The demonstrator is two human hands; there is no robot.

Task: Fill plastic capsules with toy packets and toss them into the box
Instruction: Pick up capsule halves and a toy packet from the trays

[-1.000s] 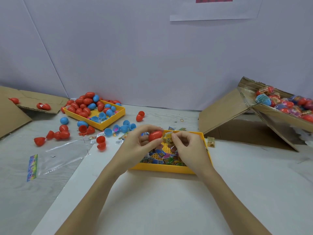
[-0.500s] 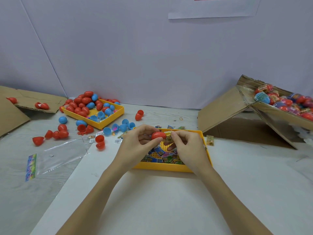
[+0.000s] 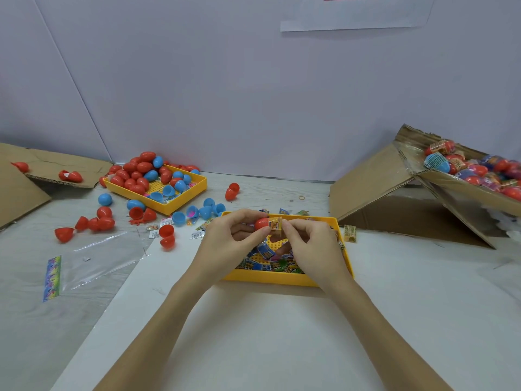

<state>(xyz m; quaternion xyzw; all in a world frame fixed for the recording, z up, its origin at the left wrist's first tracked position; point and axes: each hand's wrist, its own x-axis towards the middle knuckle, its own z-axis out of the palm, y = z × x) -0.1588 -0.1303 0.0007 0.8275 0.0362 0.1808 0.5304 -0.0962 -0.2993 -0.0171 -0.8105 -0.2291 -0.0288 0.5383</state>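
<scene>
Your left hand [image 3: 225, 238] pinches the red capsule half [image 3: 261, 223] above the yellow tray [image 3: 282, 279] | your right hand [image 3: 307, 244] pinches the toy packet [image 3: 275, 223] at its mouth | risk: the packet can fold and fall out, because it looks wide | box [image 3: 465, 190] waits far right.

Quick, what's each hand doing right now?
Left hand: holds a red capsule half.
Right hand: pinches a toy packet at the capsule's opening.
</scene>
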